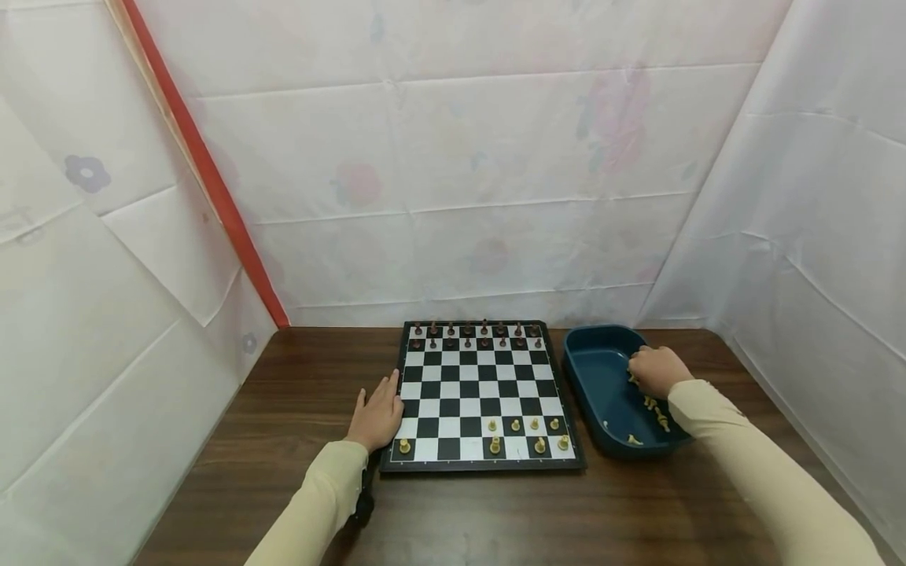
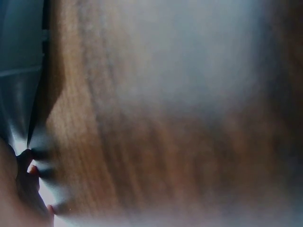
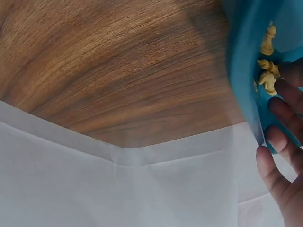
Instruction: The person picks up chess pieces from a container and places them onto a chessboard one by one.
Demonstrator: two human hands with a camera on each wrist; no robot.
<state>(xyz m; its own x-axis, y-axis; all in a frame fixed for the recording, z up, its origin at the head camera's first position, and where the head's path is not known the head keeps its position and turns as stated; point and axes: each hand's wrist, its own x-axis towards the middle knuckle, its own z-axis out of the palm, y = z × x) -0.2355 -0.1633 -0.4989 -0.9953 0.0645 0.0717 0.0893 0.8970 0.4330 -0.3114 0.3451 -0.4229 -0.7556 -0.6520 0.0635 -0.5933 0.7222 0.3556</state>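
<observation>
A black-and-white chessboard (image 1: pixel 469 385) lies on the table, its left edge under my left hand (image 1: pixel 377 417), which rests there with fingers extended. Dark brown chess pieces (image 1: pixel 467 343) fill two rows at the far end. Several gold chess pieces (image 1: pixel 495 445) stand on the near rows. My right hand (image 1: pixel 660 372) reaches into a dark blue bin (image 1: pixel 591 393) right of the board. In the right wrist view its fingers (image 3: pixel 286 111) are spread and loosely bent, the fingertips close beside gold chess pieces (image 3: pixel 269 81). Whether they touch a piece is unclear.
Loose gold pieces (image 1: pixel 661 419) lie along the bin's right side and near end. The brown wooden table (image 1: pixel 318 369) extends around the board. White patterned sheets (image 1: pixel 453 157) hang behind it and at both sides. A red strip (image 1: pixel 212 173) runs down the left.
</observation>
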